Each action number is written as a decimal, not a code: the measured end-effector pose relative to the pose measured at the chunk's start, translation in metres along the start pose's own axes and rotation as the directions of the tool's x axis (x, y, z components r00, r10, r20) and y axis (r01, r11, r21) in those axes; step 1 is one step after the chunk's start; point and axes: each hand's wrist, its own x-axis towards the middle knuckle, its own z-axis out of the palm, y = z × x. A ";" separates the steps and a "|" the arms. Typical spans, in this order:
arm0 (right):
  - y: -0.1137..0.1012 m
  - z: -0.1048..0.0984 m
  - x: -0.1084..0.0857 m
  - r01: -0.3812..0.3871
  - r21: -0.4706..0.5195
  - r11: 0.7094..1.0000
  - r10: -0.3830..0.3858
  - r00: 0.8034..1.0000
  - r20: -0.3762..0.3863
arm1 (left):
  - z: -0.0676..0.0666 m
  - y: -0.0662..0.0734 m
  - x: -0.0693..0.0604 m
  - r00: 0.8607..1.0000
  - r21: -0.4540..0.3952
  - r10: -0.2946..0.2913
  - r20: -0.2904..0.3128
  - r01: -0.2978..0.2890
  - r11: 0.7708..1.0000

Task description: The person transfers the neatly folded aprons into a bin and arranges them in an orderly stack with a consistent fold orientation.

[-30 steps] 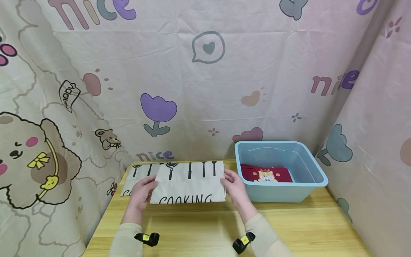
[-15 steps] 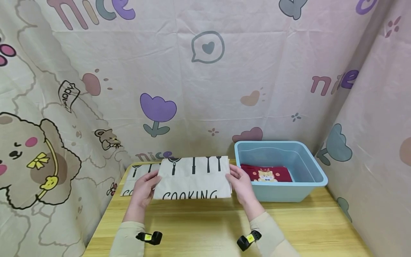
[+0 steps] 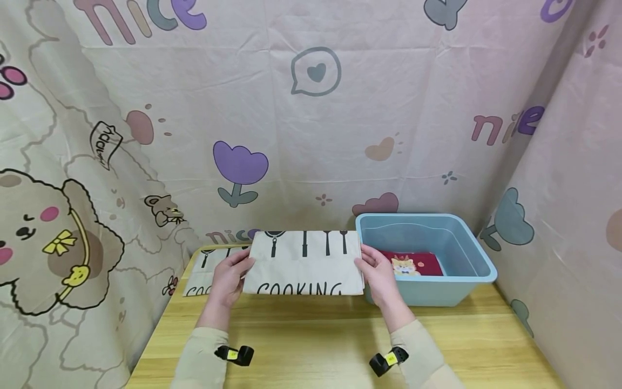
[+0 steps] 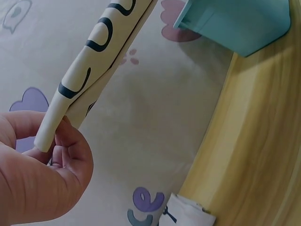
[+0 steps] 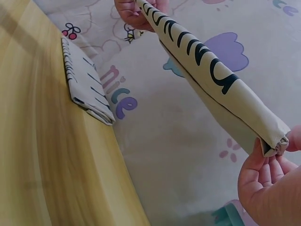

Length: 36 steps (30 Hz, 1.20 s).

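Note:
A folded cream cloth [image 3: 303, 265], printed with dark kitchen utensils and the word COOKING, is held up level above the wooden table. My left hand [image 3: 230, 278] pinches its left edge, thumb on top and fingers beneath, as the left wrist view also shows. At the opposite edge my right hand [image 3: 381, 275] pinches it the same way, just in front of the blue bin's left side. Another folded cloth [image 5: 84, 77] of the same print lies on the table at the far left, partly hidden behind the held one in the head view.
An open light blue plastic bin [image 3: 423, 292] stands at the back right of the table [image 3: 311, 346]. Inside it lies a folded dark red cloth [image 3: 427, 265] with a cartoon animal. Printed curtains [image 3: 311, 135] hang behind and on both sides.
Both hands have carried the cream cloth to the right and slightly upward, toward the bin. Its right end now covers part of the bin's left side. The other folded cloth has stayed put.

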 end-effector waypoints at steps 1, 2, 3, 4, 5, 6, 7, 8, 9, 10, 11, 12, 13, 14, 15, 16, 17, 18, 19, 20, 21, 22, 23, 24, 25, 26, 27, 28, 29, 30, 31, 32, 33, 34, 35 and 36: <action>-0.001 -0.002 0.000 0.003 -0.002 1.000 -0.003 1.000 -0.005 | 0.003 0.001 0.000 1.000 -0.003 0.002 0.005 -0.002 1.000; -0.002 -0.004 0.001 0.002 -0.002 1.000 -0.002 1.000 -0.010 | 0.005 0.002 0.000 1.000 -0.010 0.003 0.009 -0.003 1.000; -0.003 -0.006 0.002 0.005 -0.002 1.000 -0.005 1.000 -0.011 | 0.008 0.002 0.000 1.000 -0.010 0.005 0.013 -0.004 1.000; -0.004 -0.007 0.003 0.001 0.000 1.000 -0.001 1.000 -0.015 | 0.010 0.003 0.000 1.000 -0.010 0.008 0.018 -0.007 1.000; -0.005 -0.009 0.003 0.002 -0.004 1.000 -0.002 1.000 -0.018 | 0.013 0.003 0.000 1.000 -0.012 0.008 0.022 -0.008 1.000; -0.006 -0.011 0.004 0.002 -0.002 1.000 -0.003 1.000 -0.019 | 0.015 0.004 0.000 1.000 -0.016 0.008 0.027 -0.007 1.000; -0.007 -0.014 0.004 0.004 -0.003 1.000 -0.004 1.000 -0.018 | 0.018 0.004 0.000 0.999 -0.018 0.007 0.031 -0.007 1.000; -0.008 -0.016 0.005 0.002 -0.002 1.000 -0.003 1.000 -0.017 | 0.020 0.004 0.000 0.999 -0.018 0.007 0.035 -0.006 1.000; -0.009 -0.017 0.005 0.003 -0.004 1.000 -0.003 1.000 -0.017 | 0.022 0.004 0.000 0.999 -0.018 0.008 0.039 -0.007 1.000; -0.010 -0.020 0.006 0.000 -0.004 1.000 0.000 1.000 -0.018 | 0.024 0.004 0.000 0.999 -0.021 0.008 0.043 -0.007 1.000; -0.011 -0.021 0.006 -0.002 -0.005 1.000 0.002 1.000 -0.019 | 0.026 0.003 0.000 0.999 -0.021 0.008 0.044 -0.007 1.000; -0.012 -0.024 0.006 -0.005 -0.004 1.000 0.004 1.000 -0.020 | 0.028 0.003 -0.001 0.999 -0.017 0.009 0.044 -0.008 1.000; -0.013 -0.025 0.006 -0.006 -0.009 1.000 0.006 1.000 -0.020 | 0.030 0.002 0.000 0.999 -0.015 0.009 0.044 -0.008 1.000; -0.014 -0.027 0.006 -0.009 -0.012 1.000 0.008 1.000 -0.021 | 0.032 0.001 0.000 0.999 -0.014 0.008 0.041 -0.007 1.000; -0.014 -0.029 0.006 -0.011 -0.013 1.000 0.011 1.000 -0.023 | 0.034 0.000 -0.001 0.999 -0.008 0.008 0.039 -0.008 1.000; -0.015 -0.032 0.006 -0.013 -0.017 1.000 0.013 1.000 -0.025 | 0.036 -0.001 -0.001 0.999 -0.003 0.010 0.036 -0.010 1.000; -0.016 -0.034 0.005 -0.015 -0.020 1.000 0.014 1.000 -0.027 | 0.038 -0.002 -0.001 0.999 0.003 0.007 0.031 -0.008 1.000; -0.017 -0.036 0.005 -0.016 -0.025 1.000 0.015 1.000 -0.028 | 0.040 -0.002 -0.001 1.000 0.008 0.006 0.028 -0.006 1.000; -0.018 -0.038 0.004 -0.017 -0.029 0.999 0.017 0.999 -0.029 | 0.043 -0.003 -0.001 1.000 0.013 0.005 0.023 -0.005 1.000; -0.019 -0.040 0.004 -0.018 -0.030 0.999 0.017 0.999 -0.032 | 0.045 -0.004 -0.002 1.000 0.018 0.005 0.021 -0.005 1.000; -0.020 -0.043 0.004 -0.020 -0.031 0.999 0.019 0.999 -0.035 | 0.048 -0.005 -0.002 1.000 0.025 0.006 0.018 -0.006 1.000; -0.020 -0.045 0.004 -0.020 -0.032 0.999 0.019 0.999 -0.038 | 0.050 -0.006 -0.002 1.000 0.029 0.008 0.020 -0.009 1.000; -0.021 -0.047 0.003 -0.019 -0.032 0.999 0.018 0.999 -0.042 | 0.052 -0.007 -0.002 1.000 0.032 0.006 0.020 -0.007 0.999; -0.022 -0.049 0.003 -0.019 -0.037 0.999 0.017 0.999 -0.047 | 0.054 -0.008 -0.002 1.000 0.035 0.007 0.022 -0.008 0.999; -0.022 -0.052 0.004 -0.019 -0.040 0.999 0.017 0.999 -0.052 | 0.057 -0.009 -0.002 1.000 0.034 0.007 0.023 -0.007 0.999; -0.022 -0.054 0.003 -0.018 -0.042 0.999 0.016 0.998 -0.056 | 0.059 -0.009 -0.002 1.000 0.034 0.008 0.027 -0.008 0.999; -0.023 -0.056 0.003 -0.019 -0.046 0.999 0.016 0.998 -0.060 | 0.061 -0.010 -0.003 0.999 0.037 0.011 0.032 -0.012 0.999; -0.023 -0.058 0.003 -0.020 -0.049 0.999 0.016 0.998 -0.065 | 0.064 -0.010 -0.003 0.999 0.036 0.011 0.035 -0.013 0.999; -0.023 -0.061 0.004 -0.022 -0.051 0.998 0.018 0.997 -0.072 | 0.066 -0.011 -0.003 0.999 0.032 0.007 0.033 -0.008 0.999; -0.023 -0.063 0.004 -0.024 -0.054 0.998 0.020 0.997 -0.077 | 0.069 -0.011 -0.004 0.999 0.031 0.008 0.035 -0.009 0.999; -0.023 -0.065 0.005 -0.028 -0.057 0.998 0.023 0.996 -0.082 | 0.071 -0.012 -0.004 0.999 0.032 0.007 0.034 -0.008 0.999; -0.023 -0.068 0.005 -0.032 -0.064 0.997 0.026 0.996 -0.086 | 0.074 -0.012 -0.004 0.999 0.031 0.008 0.035 -0.009 0.999; -0.024 -0.070 0.005 -0.036 -0.065 0.997 0.030 0.995 -0.091 | 0.077 -0.013 -0.004 0.999 0.032 0.010 0.035 -0.011 0.999; -0.024 -0.073 0.006 -0.039 -0.064 0.997 0.032 0.995 -0.096 | 0.079 -0.014 -0.004 1.000 0.028 0.007 0.031 -0.007 1.000; -0.024 -0.075 0.006 -0.039 -0.060 0.997 0.033 0.994 -0.100 | 0.082 -0.015 -0.004 1.000 0.025 0.006 0.031 -0.007 1.000; -0.025 -0.077 0.006 -0.038 -0.058 0.998 0.032 0.994 -0.103 | 0.084 -0.015 -0.004 0.999 0.024 0.009 0.032 -0.010 1.000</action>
